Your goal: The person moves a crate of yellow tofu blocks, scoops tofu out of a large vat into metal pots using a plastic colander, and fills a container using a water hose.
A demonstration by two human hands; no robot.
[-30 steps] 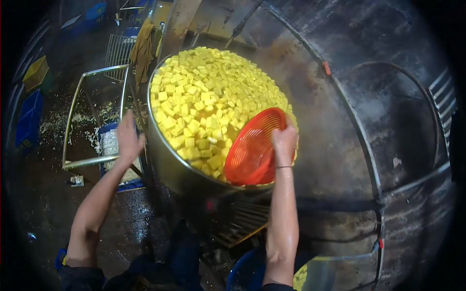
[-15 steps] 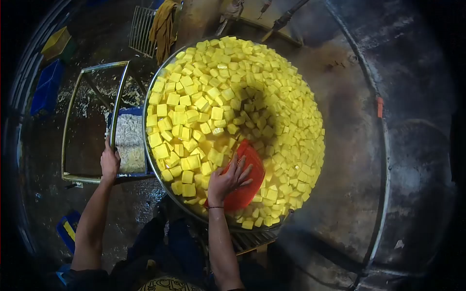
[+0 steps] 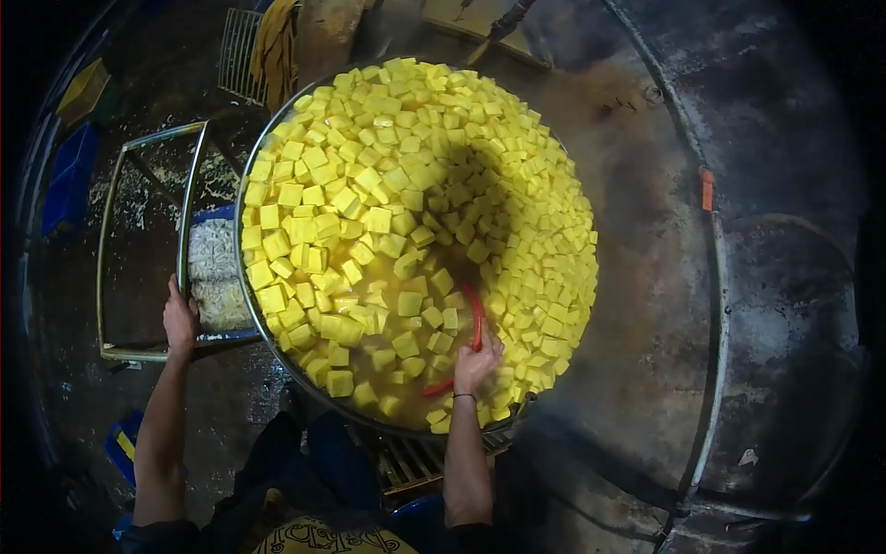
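A big round metal vat (image 3: pixel 247 249) is full of yellow cubes (image 3: pixel 406 217), which look like tofu pieces, in cloudy liquid. At its near side my right hand (image 3: pixel 477 365) is closed on the rim of a red plastic basket (image 3: pixel 477 319). Only a curved red edge shows; the rest is under the liquid or hidden, so its exact kind is hard to tell. On the left, my left hand (image 3: pixel 181 321) is closed around the upright bar of a metal frame (image 3: pixel 192 198), just outside the vat.
Inside the frame sits a blue tray (image 3: pixel 217 282) with a whitish, crumpled surface. Blue crates (image 3: pixel 69 180) and a yellow bin (image 3: pixel 83 92) stand far left. A brown cloth (image 3: pixel 274 55) hangs on a wire rack (image 3: pixel 242 55). A pipe (image 3: pixel 722 323) crosses the stained floor at right.
My right hand went from lying spread on the red basket to gripping its rim, farther right. The basket tipped and sank, and cubes spread apart beside it. The whole view shifted slightly.
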